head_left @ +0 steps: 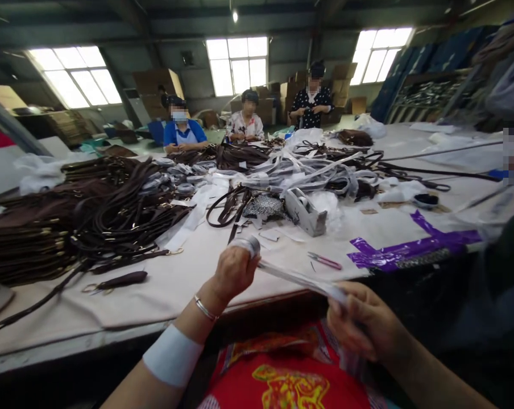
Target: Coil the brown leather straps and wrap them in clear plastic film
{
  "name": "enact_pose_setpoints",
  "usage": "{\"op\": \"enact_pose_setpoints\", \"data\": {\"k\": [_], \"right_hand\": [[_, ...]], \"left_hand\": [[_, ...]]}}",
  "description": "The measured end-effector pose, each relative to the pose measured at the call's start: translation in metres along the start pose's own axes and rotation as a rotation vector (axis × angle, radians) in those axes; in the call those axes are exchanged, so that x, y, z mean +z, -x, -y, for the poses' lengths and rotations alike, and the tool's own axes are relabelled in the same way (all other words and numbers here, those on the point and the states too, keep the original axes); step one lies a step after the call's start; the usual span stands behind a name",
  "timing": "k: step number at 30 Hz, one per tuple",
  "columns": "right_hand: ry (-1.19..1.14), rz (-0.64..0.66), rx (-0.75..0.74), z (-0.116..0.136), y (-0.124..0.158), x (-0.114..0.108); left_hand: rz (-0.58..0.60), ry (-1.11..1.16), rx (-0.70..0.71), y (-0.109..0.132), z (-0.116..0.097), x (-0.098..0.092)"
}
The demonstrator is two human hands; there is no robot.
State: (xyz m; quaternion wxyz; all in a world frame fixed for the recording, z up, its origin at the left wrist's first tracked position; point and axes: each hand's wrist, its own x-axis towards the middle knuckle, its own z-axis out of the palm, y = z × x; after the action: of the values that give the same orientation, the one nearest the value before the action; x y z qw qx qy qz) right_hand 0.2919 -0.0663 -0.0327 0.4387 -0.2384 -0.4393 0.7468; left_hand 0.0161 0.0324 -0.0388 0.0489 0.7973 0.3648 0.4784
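Note:
My left hand (233, 270) is closed around one end of a long white wrapped strap (295, 278), held up over the table's front edge. My right hand (363, 321) grips the strap's other end lower down, near my lap. The strap stretches tilted between both hands. A bangle sits on my left wrist and a white band on the forearm. Small pink-handled snips (324, 260) lie on the cloth just beyond my hands.
Piles of dark brown straps (112, 210) cover the left of the table (175, 278). White wrapped straps (299, 167) heap in the middle beside a grey tape dispenser (306, 211). Purple tape (410, 247) marks the right. Three people work at the far side.

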Motion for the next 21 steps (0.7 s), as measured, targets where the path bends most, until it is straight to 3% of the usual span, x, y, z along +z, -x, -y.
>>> {"op": "enact_pose_setpoints", "data": {"k": [3,6,8,10,12,14,16,18,21], "right_hand": [[0.167,-0.165,-0.083,0.033,-0.010,-0.016],[0.614,-0.346,-0.034,0.043,-0.026,-0.036],[0.893,-0.346,-0.084,0.035,-0.036,-0.041],[1.012,-0.206,-0.120,0.017,-0.043,-0.036],[0.922,-0.074,-0.051,-0.002,-0.048,-0.020],[0.739,-0.071,0.007,-0.016,-0.051,0.000],[0.688,-0.135,-0.065,-0.025,-0.053,0.017],[0.808,-0.205,-0.181,-0.030,-0.057,0.027],[0.981,-0.293,-0.211,-0.044,-0.063,0.030]], "left_hand": [[0.408,0.009,0.099,0.024,-0.023,0.006],[0.824,0.125,0.051,0.031,-0.057,-0.001],[0.965,0.376,-0.045,0.027,-0.076,-0.013],[0.995,0.737,-0.222,0.019,-0.087,-0.026],[0.835,1.146,-0.475,0.008,-0.091,-0.036],[0.499,1.500,-0.722,-0.006,-0.091,-0.040],[0.145,1.713,-0.862,-0.023,-0.088,-0.041],[-0.064,1.776,-0.920,-0.041,-0.084,-0.040],[-0.256,1.675,-0.807,-0.063,-0.073,-0.036]]}}
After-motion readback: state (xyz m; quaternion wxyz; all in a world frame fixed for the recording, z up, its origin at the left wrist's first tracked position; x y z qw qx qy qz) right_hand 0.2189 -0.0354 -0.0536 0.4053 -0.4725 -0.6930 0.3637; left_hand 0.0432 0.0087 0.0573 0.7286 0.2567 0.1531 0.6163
